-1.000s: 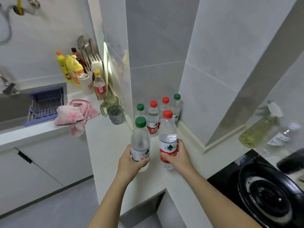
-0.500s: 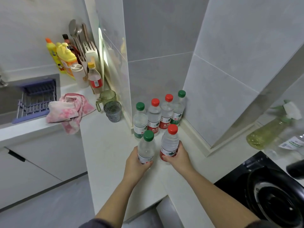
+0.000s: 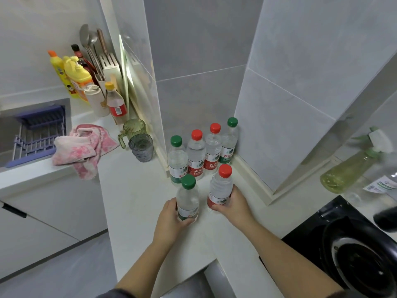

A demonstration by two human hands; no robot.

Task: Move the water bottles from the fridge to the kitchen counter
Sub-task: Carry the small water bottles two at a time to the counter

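Left hand (image 3: 169, 222) grips green-capped bottle (image 3: 187, 201), right hand (image 3: 235, 204) red-capped bottle (image 3: 220, 190) (both upright).

A home kitchen: tiled walls (image 3: 193, 39) meet a white counter (image 3: 133, 201), with a sink rack (image 3: 40, 125) at one end, a gas stove (image 3: 361, 261) at the other, and ladles (image 3: 86, 39), a knife block (image 3: 110, 67) and dish soap (image 3: 77, 79) in the corner.

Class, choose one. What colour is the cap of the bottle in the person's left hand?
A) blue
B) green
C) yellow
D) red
B: the left hand grips the green-capped bottle, while the right hand holds the red-capped bottle.
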